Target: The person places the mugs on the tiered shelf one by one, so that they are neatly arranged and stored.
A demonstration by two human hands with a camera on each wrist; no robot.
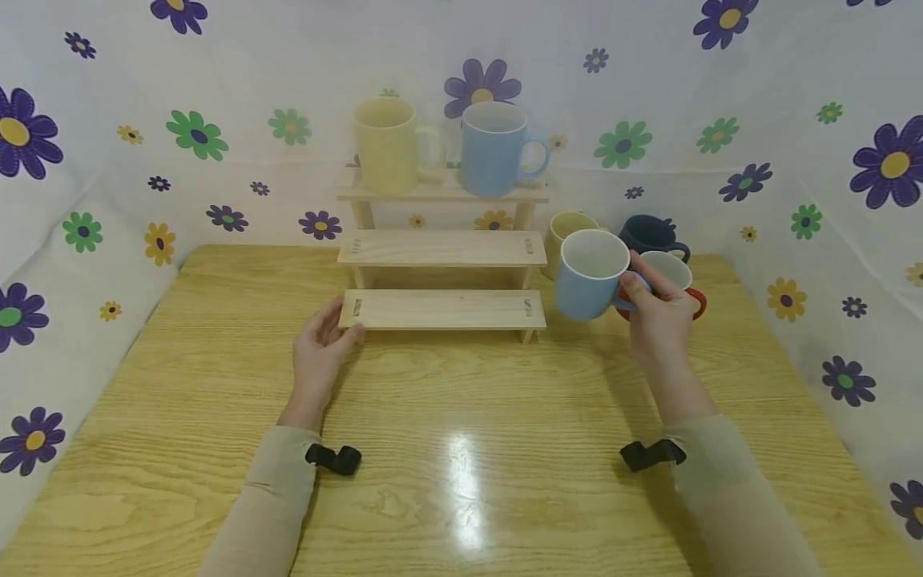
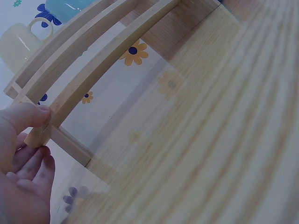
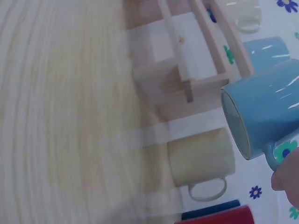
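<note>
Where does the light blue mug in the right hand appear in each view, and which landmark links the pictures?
Head: the held mug is right of centre.
Left wrist: not in it; the blue mug at the top edge is the one on the stand.
Right wrist: the held mug meets the right edge, tilted, near mid-height.
Shared landmark: the stepped wooden stand, in all three.

No readable text, label, brand, number or sign in any view. Blue mug and other mugs: plain colour on the sides showing. Wooden rack: hatched patches at board ends, not characters. Cloth: printed flowers only. Black wrist straps: nothing legible. Table: just wood grain.
</note>
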